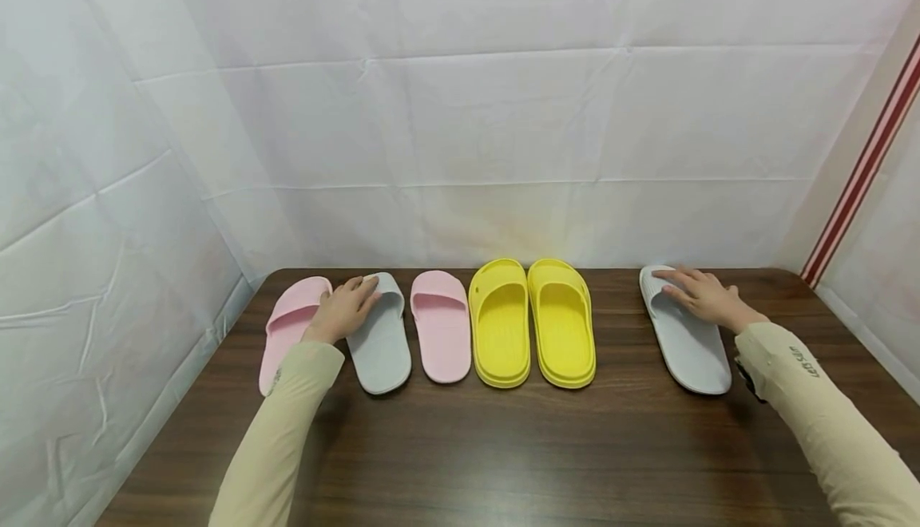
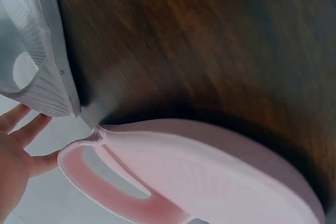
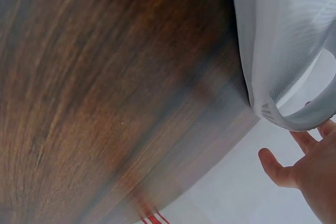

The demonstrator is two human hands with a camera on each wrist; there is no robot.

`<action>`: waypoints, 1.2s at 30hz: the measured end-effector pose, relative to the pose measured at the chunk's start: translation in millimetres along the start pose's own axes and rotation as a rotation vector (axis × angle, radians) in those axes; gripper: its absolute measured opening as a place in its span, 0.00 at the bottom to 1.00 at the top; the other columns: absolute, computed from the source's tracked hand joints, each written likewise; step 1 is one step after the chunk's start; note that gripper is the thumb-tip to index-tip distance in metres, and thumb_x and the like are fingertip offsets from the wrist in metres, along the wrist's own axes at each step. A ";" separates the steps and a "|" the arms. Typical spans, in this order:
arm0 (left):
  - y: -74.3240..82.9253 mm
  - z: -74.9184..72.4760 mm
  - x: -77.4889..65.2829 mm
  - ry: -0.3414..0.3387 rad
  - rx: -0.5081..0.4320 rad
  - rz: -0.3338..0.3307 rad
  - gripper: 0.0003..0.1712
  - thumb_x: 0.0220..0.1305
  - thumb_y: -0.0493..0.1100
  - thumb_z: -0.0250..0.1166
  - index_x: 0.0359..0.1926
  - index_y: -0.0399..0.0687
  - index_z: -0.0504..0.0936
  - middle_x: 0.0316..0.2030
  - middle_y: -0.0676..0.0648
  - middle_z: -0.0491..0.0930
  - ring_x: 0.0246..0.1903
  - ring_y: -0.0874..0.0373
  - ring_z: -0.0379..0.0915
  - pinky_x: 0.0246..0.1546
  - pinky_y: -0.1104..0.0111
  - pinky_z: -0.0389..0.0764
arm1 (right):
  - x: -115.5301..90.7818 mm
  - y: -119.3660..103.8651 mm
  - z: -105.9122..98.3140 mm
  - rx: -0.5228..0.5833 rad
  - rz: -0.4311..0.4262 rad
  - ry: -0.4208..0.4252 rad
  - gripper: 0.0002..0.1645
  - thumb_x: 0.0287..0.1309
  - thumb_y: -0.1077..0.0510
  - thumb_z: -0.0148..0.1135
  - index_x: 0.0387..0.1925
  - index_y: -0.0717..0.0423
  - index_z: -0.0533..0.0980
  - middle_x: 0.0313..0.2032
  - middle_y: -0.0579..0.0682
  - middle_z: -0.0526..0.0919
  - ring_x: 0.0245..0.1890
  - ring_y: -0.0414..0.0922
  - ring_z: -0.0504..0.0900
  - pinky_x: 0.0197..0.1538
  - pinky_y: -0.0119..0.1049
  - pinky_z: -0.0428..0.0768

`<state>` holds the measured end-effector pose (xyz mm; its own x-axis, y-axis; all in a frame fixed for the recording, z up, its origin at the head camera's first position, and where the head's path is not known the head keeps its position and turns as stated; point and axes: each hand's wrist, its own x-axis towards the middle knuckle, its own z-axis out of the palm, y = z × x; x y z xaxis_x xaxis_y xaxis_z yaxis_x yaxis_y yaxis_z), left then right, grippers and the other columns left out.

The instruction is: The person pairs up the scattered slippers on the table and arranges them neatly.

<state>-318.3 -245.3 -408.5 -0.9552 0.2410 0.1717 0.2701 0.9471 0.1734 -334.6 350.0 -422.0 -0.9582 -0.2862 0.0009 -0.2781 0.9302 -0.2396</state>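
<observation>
In the head view my left hand (image 1: 343,309) rests its fingertips on the strap of a light grey slipper (image 1: 384,349), between two pink slippers. The left wrist view shows its fingers extended to the edge of the grey strap (image 2: 44,90), with the thumb beside the strap of the left pink slipper (image 2: 210,169). Far to the right, my right hand (image 1: 704,297) lies over the strap of another light grey slipper (image 1: 693,351). Seen from the right wrist, the fingers touch that grey strap (image 3: 310,116) and the thumb stands apart from it.
Left of my left hand lies a pink slipper (image 1: 291,323); its like, another pink slipper (image 1: 444,339), lies to the right of the grey one. Two yellow slippers, a left one (image 1: 501,335) and a right one (image 1: 565,335), stand mid-row on the dark wooden table (image 1: 503,455). White cloth (image 1: 489,128) hangs behind.
</observation>
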 end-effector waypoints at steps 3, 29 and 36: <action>-0.7 0.2 0.3 -0.003 -0.001 -0.001 0.27 0.67 0.54 0.44 0.63 0.48 0.63 0.59 0.33 0.64 0.56 0.36 0.63 0.53 0.36 0.55 | -1.3 0.0 -1.0 0.005 -0.008 0.000 0.32 0.64 0.36 0.32 0.65 0.43 0.55 0.64 0.64 0.54 0.59 0.73 0.51 0.45 0.78 0.46; 0.3 -3.1 0.8 -0.046 0.006 -0.015 0.28 0.66 0.55 0.44 0.63 0.49 0.63 0.60 0.33 0.63 0.58 0.36 0.62 0.54 0.36 0.55 | -8.8 28.1 -8.4 0.027 -0.068 -0.011 0.29 0.66 0.42 0.33 0.64 0.48 0.56 0.63 0.65 0.56 0.60 0.69 0.53 0.47 0.77 0.45; -0.4 -2.2 1.4 -0.043 0.010 -0.013 0.28 0.67 0.55 0.44 0.63 0.49 0.63 0.60 0.33 0.63 0.57 0.36 0.62 0.54 0.36 0.54 | -9.8 32.3 -9.8 0.012 -0.072 -0.009 0.29 0.66 0.42 0.33 0.64 0.48 0.56 0.63 0.65 0.57 0.60 0.69 0.53 0.48 0.76 0.46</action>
<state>-319.5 -245.8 -406.1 -0.9630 0.2372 0.1278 0.2566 0.9522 0.1656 -334.8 385.1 -420.3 -0.9349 -0.3548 0.0103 -0.3458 0.9042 -0.2508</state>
